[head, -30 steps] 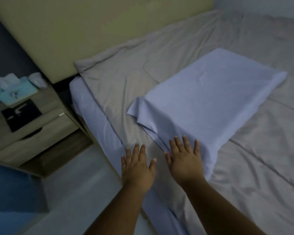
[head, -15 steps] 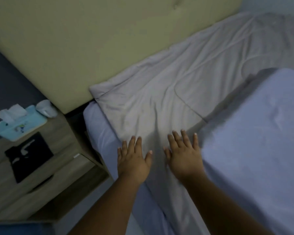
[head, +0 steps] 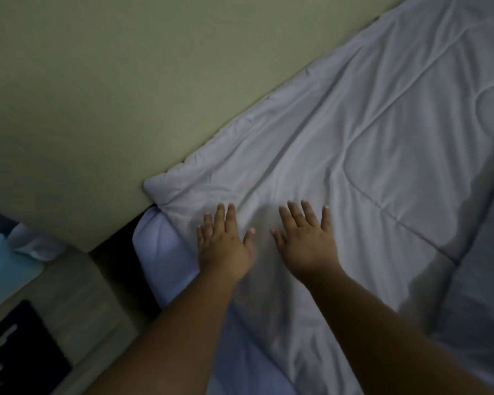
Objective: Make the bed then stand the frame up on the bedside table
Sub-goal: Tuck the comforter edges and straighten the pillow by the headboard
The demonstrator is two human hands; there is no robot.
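A pale grey quilt (head: 354, 155) lies spread over the bed up to the headboard. My left hand (head: 223, 240) and my right hand (head: 305, 238) lie flat on it side by side near its top left corner, fingers straight and spread. A blue-white sheet (head: 163, 252) covers the mattress edge left of my left hand. The black frame (head: 17, 349) lies flat on the wooden bedside table (head: 77, 295) at the lower left. A bluish pillow (head: 485, 280) shows at the right edge.
A yellow-green padded headboard (head: 126, 95) fills the upper left. A light blue tissue box (head: 3, 269) and a white object (head: 37, 243) sit at the back of the bedside table. A dark gap lies between table and mattress.
Both hands have slid along the quilt toward the headboard corner, staying flat. The view followed, so the pillow has moved off to the right edge.
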